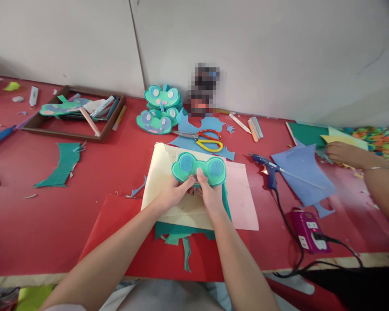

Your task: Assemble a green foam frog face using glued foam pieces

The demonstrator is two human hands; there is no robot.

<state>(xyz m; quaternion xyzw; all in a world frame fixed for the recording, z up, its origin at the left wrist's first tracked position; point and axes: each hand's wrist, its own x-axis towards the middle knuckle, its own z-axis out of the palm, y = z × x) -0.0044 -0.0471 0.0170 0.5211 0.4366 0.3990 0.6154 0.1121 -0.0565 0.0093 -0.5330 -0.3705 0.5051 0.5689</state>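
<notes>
Right at the middle of the red table (35, 216), both hands close on the lower edge of a green felt piece (199, 168), a rounded shape with two blue ovals on it. The left hand (173, 194) pinches it from seven o'clock with the fingers curled under. The right hand (210, 194) grips from five o'clock, its thumb pressed flat on top between the ovals. Held so, the piece looks squeezed along its bottom seam, probably to keep the layers tight together.

It hovers low over a cream sheet (162, 172), which overlaps a pink sheet (243, 194) at three o'clock; these likely serve as a work mat that spares the table. Teal offcuts poke out beneath them at six o'clock.

At twelve o'clock, just beyond the sheets, lie scissors (204, 140) with red and yellow handles on blue scraps, within easy reach. A blue glue gun (267, 166) rests on its stand at two o'clock, nozzle off the surface, its cord running to a purple power strip (307, 229) at four o'clock. Similar felt pieces (160, 108) are stacked against the wall at eleven o'clock, set out of the way. A wooden tray (71, 129) at ten o'clock holds pens and sticks. Far out at three o'clock, another person's hand (339, 152) rests on coloured sheets.
</notes>
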